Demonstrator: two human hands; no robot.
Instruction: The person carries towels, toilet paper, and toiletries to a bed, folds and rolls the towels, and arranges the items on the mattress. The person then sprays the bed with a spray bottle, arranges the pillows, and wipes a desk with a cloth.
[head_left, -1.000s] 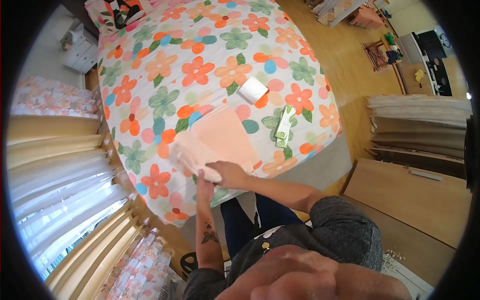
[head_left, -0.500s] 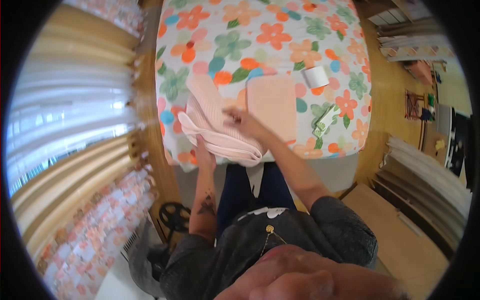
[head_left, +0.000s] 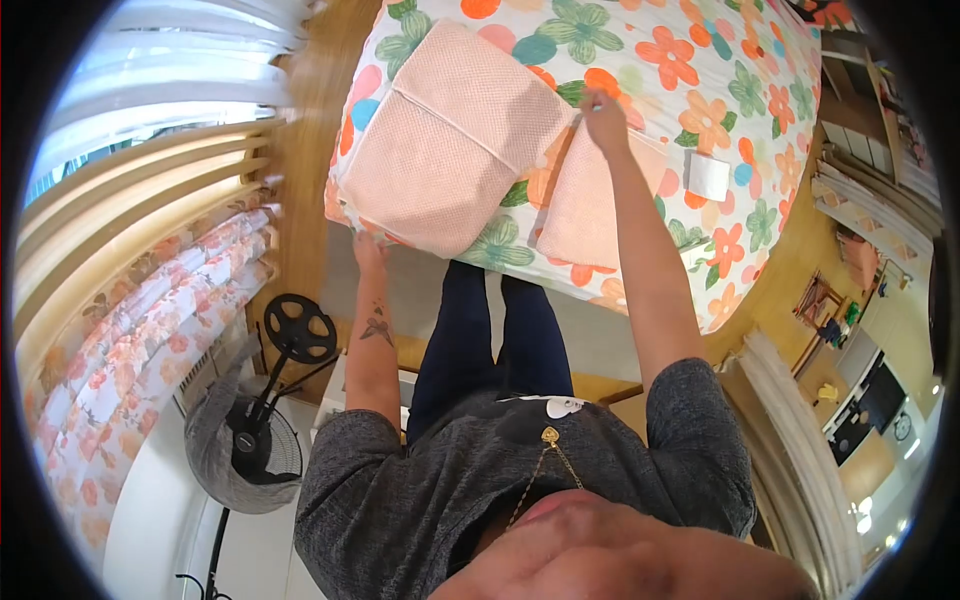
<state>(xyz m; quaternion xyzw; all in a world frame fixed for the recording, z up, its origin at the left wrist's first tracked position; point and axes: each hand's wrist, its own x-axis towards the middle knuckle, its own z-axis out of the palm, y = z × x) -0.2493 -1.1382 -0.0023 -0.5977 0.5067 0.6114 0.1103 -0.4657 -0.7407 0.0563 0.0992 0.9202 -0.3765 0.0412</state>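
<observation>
A pale pink, waffle-textured towel (head_left: 450, 150) lies spread on the bed, with a raised seam or fold line running across it. My left hand (head_left: 370, 250) is at its near left corner, fingers closed on the edge and partly hidden. Just off the towel's right corner, my right hand (head_left: 603, 113) is raised over the bed with bent fingers; whether it grips anything does not show. Below my right hand and forearm lies a folded pink towel (head_left: 580, 205), partly covered by the arm.
The bed has a floral sheet (head_left: 700, 110). A small white square object (head_left: 708, 177) sits right of the folded towel. Curtains (head_left: 150, 190) hang at the left. A fan (head_left: 255, 440) stands at the lower left, near a black round base (head_left: 300, 328).
The bunched pink towel is now opened out flat on the bed. My right hand has moved right and away from me, past the towel's corner. The view has shifted and turned.
</observation>
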